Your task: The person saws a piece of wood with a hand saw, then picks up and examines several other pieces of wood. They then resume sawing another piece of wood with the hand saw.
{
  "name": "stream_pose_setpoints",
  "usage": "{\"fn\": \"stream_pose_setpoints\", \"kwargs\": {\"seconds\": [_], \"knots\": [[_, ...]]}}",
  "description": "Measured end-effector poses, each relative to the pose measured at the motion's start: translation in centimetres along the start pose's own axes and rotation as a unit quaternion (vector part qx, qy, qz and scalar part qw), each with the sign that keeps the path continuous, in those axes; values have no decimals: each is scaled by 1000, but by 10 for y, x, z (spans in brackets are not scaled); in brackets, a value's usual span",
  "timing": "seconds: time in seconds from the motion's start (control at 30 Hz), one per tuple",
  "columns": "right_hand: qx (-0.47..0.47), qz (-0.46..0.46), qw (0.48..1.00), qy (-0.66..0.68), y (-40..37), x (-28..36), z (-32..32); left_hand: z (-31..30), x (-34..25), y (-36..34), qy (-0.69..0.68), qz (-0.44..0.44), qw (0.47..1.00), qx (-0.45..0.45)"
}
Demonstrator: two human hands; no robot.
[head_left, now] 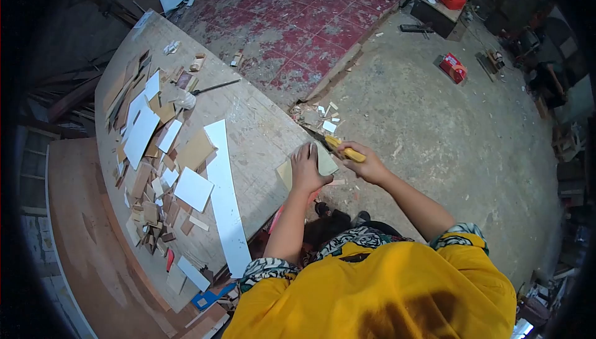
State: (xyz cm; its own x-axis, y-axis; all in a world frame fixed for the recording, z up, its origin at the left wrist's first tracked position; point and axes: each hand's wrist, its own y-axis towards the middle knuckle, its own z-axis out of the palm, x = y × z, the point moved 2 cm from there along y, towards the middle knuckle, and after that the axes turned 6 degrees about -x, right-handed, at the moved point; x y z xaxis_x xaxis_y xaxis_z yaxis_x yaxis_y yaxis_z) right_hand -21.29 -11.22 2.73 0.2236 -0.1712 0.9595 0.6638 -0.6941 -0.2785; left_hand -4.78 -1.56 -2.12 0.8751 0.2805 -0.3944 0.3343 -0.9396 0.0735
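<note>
My right hand (370, 166) is wrapped round the yellow handle of a hand saw (351, 153). Its dark blade points up and left, past the corner of the wooden worktable (264, 128). A pale piece of board (326, 163) lies at the table's edge, beside the saw. My left hand (307, 170) rests flat on this board, fingers stretched forward and thumb out to the right. The palm covers part of the board. Whether the saw teeth touch the board is too small to tell.
A long white strip (225, 196) lies left of my left arm. Beyond it spreads a heap of wood offcuts (149, 196), with a dark rod-like tool (216, 87) farther back. Scraps (329, 126) litter the concrete floor, and a red package (453, 68) lies at the right.
</note>
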Motion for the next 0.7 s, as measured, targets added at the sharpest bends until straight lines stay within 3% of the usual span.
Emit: {"fn": "stream_pose_setpoints", "kwargs": {"seconds": [0.03, 0.1, 0.17, 0.23, 0.33, 0.37, 0.4, 0.53, 0.7], "knots": [[-2, -66, 998, -13, -10, 11, -7, 0, 11, 1, 3, -1, 1000, 2], [7, -18, 1000, -17, -28, 20, -18, 0, 31, 5, -131, 29, 991, 25], [-19, -140, 987, -73, -42, 25, -20, -44, 25, 11, -197, 23, 980, -9], [-21, -139, 989, -39, -49, 28, -15, -76, 25, 28, -30, -119, 988, 90], [-20, -112, 994, 6, -56, 42, 0, -80, 31, 40, 98, -120, 986, 58], [-16, -86, 996, 19, -56, 46, 8, -79, 31, 42, 100, -119, 986, 58], [-23, -154, 988, 9, -51, 43, 17, -79, 31, 43, 105, -126, 985, 52], [18, -112, 993, 26, -49, 37, 33, -80, 33, 43, 118, -136, 983, 45], [0, -142, 989, 49, -25, 1, 52, -79, 44, 48, 88, -152, 984, 42]]}}
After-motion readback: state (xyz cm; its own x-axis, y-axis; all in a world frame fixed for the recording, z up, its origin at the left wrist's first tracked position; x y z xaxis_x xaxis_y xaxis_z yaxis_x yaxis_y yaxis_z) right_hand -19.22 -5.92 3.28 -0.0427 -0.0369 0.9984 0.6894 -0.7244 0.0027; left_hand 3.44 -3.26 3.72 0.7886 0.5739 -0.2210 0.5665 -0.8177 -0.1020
